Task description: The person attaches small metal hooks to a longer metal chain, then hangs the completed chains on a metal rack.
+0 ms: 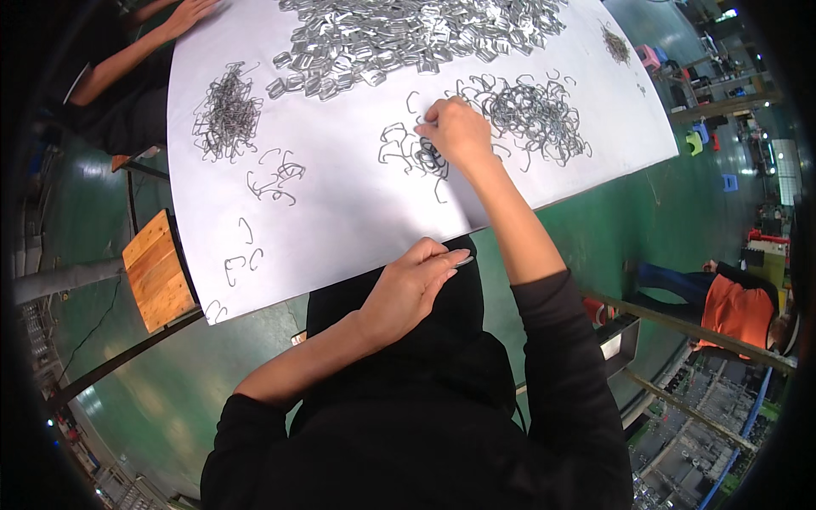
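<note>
My left hand (410, 287) is closed at the table's front edge, above my lap. A small silver metal piece (463, 261) pokes out between its thumb and fingers; most of it is hidden. Over the table, my right hand (460, 132) has its fingertips drawn together beside a small cluster of bent wire hooks (394, 153). Whatever the fingertips hold, if anything, cannot be made out. Just right of that hand lies a larger heap of bent wire hooks (535, 119). Farther back spreads a big pile of flat, shiny metal buckle-like pieces (382, 42).
The white tabletop (340, 229) carries another hook heap (228, 115) at left, with loose hooks (276, 180) nearer me. A co-worker's hand (189, 14) rests at the far left edge. A wooden stool (159, 270) stands left; a person in orange (738, 310) is at right.
</note>
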`<state>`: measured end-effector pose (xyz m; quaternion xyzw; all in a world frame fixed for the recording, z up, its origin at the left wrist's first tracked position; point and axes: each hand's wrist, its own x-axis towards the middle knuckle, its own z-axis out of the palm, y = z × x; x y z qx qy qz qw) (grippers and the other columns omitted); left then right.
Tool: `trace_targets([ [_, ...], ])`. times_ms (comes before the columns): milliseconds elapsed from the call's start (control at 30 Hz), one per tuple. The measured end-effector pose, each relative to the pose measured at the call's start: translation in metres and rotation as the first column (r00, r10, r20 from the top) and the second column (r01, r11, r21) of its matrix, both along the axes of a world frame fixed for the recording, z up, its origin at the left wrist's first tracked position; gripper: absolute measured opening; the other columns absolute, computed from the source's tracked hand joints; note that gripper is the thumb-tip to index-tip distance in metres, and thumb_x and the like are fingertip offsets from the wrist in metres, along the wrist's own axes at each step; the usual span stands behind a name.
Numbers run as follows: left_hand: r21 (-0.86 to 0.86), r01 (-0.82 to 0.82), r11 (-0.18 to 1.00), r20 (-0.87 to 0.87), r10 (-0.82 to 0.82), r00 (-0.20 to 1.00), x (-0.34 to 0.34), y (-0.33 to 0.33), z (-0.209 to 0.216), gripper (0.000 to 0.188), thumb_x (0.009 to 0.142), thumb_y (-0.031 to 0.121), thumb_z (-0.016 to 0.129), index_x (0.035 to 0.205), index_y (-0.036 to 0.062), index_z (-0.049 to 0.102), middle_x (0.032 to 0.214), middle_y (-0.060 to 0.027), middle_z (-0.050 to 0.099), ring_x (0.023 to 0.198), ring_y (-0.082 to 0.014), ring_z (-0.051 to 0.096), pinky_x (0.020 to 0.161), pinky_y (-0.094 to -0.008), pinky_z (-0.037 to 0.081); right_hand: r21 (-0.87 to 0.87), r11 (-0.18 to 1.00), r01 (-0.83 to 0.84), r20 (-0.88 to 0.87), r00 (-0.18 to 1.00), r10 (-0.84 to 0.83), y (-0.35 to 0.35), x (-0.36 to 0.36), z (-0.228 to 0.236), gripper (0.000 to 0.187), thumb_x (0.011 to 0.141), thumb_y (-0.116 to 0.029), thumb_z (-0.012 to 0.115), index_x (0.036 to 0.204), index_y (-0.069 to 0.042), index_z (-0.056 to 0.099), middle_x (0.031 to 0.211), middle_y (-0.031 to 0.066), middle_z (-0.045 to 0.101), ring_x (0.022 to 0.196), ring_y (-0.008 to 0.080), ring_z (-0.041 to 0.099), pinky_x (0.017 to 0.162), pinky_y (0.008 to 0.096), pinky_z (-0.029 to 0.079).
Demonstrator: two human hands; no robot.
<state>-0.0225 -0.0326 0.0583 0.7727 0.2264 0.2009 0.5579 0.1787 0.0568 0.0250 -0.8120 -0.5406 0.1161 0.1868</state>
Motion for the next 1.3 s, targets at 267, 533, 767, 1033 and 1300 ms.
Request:
trace_targets([
  [267, 0.023, -0.057, 0.998, 0.025, 0.057, 0.998, -0.006, 0.005, -0.005, 0.026, 0.084, 0.001, 0.059, 0.109, 0.0044, 0.064, 0.088, -0.008, 0.059, 0.072, -0.017, 0.058, 0.067, -0.027, 0.047, 0.094, 0.996, 0.004, -0.597, 0.801, 0.053, -0.053, 0.005, 0.031, 0.013, 0.085, -0.012, 0.061, 0.085, 0.0, 0.057, 0.072, 0.0089, 0.061, 0.066, 0.0184, 0.058, 0.063, 0.03, 0.046],
  [533, 0.022, -0.081, 0.996, 0.056, 0.08, 0.995, -0.006, 0.006, -0.007, 0.026, 0.082, -0.001, 0.059, 0.107, 0.005, 0.063, 0.084, -0.0078, 0.057, 0.065, -0.0184, 0.055, 0.06, -0.029, 0.046, 0.207, 0.862, 0.463, -0.943, 0.33, 0.049, -0.177, -0.064, 0.062, 0.022, 0.081, 0.005, 0.063, 0.096, -0.001, 0.047, 0.08, 0.0096, 0.063, 0.068, 0.0122, 0.062, 0.06, 0.0225, 0.051],
  [767, 0.064, -0.063, 0.996, 0.054, 0.06, 0.997, -0.003, 0.001, 0.005, 0.027, 0.081, -0.003, 0.059, 0.108, 0.0039, 0.063, 0.087, -0.0082, 0.059, 0.068, -0.0193, 0.058, 0.06, -0.0289, 0.047, 0.249, 0.805, 0.539, -0.95, 0.298, 0.095, -0.188, -0.08, 0.05, 0.023, 0.082, 0.008, 0.061, 0.096, -0.001, 0.046, 0.086, 0.0113, 0.064, 0.073, 0.0141, 0.064, 0.067, 0.0247, 0.054],
  [1033, 0.413, -0.047, 0.91, 0.155, -0.019, 0.988, -0.01, 0.05, 0.003, 0.028, 0.081, 0.004, 0.062, 0.109, 0.0038, 0.063, 0.105, -0.0138, 0.062, 0.092, -0.0279, 0.062, 0.077, -0.0327, 0.051, 0.509, 0.695, 0.507, -0.845, 0.45, 0.29, -0.198, -0.083, 0.03, 0.025, 0.081, 0.011, 0.059, 0.096, -0.002, 0.044, 0.091, 0.0131, 0.061, 0.078, 0.0188, 0.064, 0.071, 0.0306, 0.056],
  [1300, 0.79, -0.387, 0.476, -0.018, 0.649, 0.761, 0.001, 0.227, -0.06, 0.025, 0.081, 0.015, 0.064, 0.101, 0.0015, 0.065, 0.103, -0.0158, 0.062, 0.097, -0.0327, 0.057, 0.083, -0.039, 0.048, 0.499, 0.711, 0.495, -0.843, 0.467, 0.267, -0.195, -0.082, 0.035, 0.024, 0.081, 0.011, 0.059, 0.094, -0.002, 0.043, 0.09, 0.0138, 0.061, 0.079, 0.018, 0.064, 0.073, 0.0303, 0.056],
])
